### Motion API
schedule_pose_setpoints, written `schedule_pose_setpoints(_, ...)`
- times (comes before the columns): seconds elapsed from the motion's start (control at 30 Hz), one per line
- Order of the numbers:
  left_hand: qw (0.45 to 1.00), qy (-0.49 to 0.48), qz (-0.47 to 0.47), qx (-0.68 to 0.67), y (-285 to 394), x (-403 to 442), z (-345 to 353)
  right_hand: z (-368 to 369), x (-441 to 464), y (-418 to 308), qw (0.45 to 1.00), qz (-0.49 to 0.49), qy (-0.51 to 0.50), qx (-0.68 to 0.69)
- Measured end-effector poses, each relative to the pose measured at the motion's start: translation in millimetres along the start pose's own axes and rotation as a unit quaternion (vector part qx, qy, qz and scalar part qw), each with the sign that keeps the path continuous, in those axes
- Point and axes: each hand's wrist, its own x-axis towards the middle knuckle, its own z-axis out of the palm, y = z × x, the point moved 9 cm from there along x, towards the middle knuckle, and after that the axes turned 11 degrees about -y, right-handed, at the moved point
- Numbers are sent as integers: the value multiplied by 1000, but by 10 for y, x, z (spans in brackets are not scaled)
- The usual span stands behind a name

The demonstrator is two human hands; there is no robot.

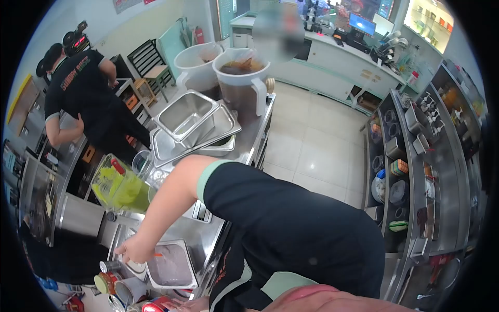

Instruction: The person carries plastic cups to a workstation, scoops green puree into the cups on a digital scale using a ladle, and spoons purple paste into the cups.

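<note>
My right hand (136, 249) reaches over the steel counter beside a rectangular metal pan (171, 268) of greyish-purple contents. Its fingers look partly stretched, with nothing visible in them, above small containers and a can (109, 267). An orange object (158, 255) lies at the pan's upper left. My left hand (183, 305), cut off by the bottom edge, has its fingers spread near a red item (156, 305). Next to it are a jar with a red and yellow label (106, 282) and an open cup (130, 291). A clear jug of green contents (120, 184) stands above my right hand.
Stacked metal pans (187, 117) and two large pitchers (241, 78) stand farther along the counter. A person in black (86, 93) works at the left, apart from my hands. Shelving (400, 171) lines the right side; a chair (148, 60) stands at the back.
</note>
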Motion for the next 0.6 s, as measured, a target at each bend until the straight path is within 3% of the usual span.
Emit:
schedule_pose_setpoints(0.1,1000,-2,-6,-6,-201,-21,30,-23,-146,16,999,41,2,22)
schedule_pose_setpoints(0.43,999,6,-24,-39,-620,-78,167,355,132,-413,938,238,-66,-242)
schedule_pose_setpoints(0.47,999,-1,-25,-41,-642,-98,220,-47,-136,-267,968,240,62,-28)
schedule_pose_setpoints(0.5,999,-7,-25,-45,-657,-123,266,-16,-236,-218,967,247,59,-22)
schedule_pose_setpoints(0.57,999,-20,-25,-40,-697,-211,329,22,-218,-256,963,205,82,154)
schedule_pose_setpoints(0.6,998,-25,-26,-43,-728,-255,385,21,-245,-277,960,212,83,164)
